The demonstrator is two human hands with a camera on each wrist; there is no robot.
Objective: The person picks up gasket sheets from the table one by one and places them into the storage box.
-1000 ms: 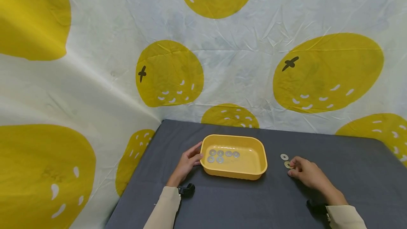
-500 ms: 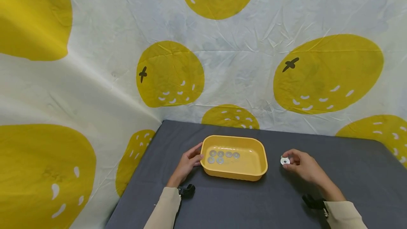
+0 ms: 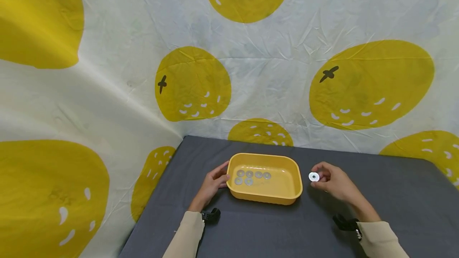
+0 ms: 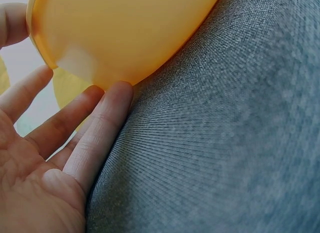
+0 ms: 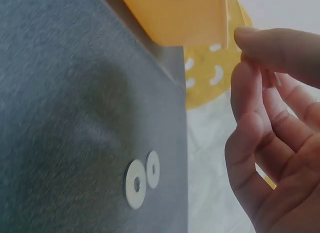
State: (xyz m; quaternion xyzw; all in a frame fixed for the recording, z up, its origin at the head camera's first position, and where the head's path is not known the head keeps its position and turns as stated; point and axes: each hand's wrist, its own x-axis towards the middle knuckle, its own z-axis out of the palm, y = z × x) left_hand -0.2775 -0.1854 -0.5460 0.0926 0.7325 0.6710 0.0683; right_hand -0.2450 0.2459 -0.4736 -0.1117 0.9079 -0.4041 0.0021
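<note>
My left hand grips the left end of a yellow plastic tray. In the left wrist view, fingertips touch its outer wall, and another digit reaches over the rim. Several flat metal washers lie inside the tray's left half. To the right of the tray, my right hand pinches a washer between thumb and index finger, raised above the table. Two more washers, a nearer one and a farther one, lie on the table in the right wrist view; the hand hides them from the head view.
A dark grey cloth covers the table. White fabric printed with yellow fruit hangs behind the table and along its left side. A black wrist camera sits at the left cuff, another at the right.
My right hand has lifted a washer from the table and moved leftward with it, closer to the tray. The left hand and the tray have stayed in place.
</note>
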